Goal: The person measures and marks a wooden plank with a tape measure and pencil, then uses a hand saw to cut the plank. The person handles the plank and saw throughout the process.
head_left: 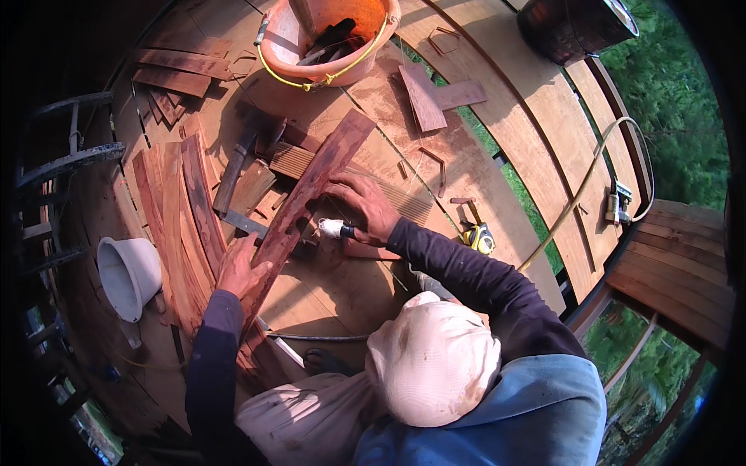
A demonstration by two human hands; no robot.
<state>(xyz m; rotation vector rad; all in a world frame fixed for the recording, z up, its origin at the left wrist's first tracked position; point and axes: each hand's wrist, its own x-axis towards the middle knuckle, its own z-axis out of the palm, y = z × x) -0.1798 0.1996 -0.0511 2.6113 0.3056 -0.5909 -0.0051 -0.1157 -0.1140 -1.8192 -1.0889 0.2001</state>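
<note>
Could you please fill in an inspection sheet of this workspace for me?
Surface: wooden boards, with reddish dust and narrow gaps.
Job's things: a long reddish plank lies slantwise between the hands; a small white-and-black object is at the right hand.
Clutter: reddish strips, a hammer, an orange bucket holding dark items, a tilted white tub, a tape measure.
Hands: left hand holds the plank's lower part; right hand has its fingers at the opposite edge, grip unclear.
Cables: a pale cable or hose curves along the right, near a metal tool.
Surroundings: green plants beyond the boards.
</note>
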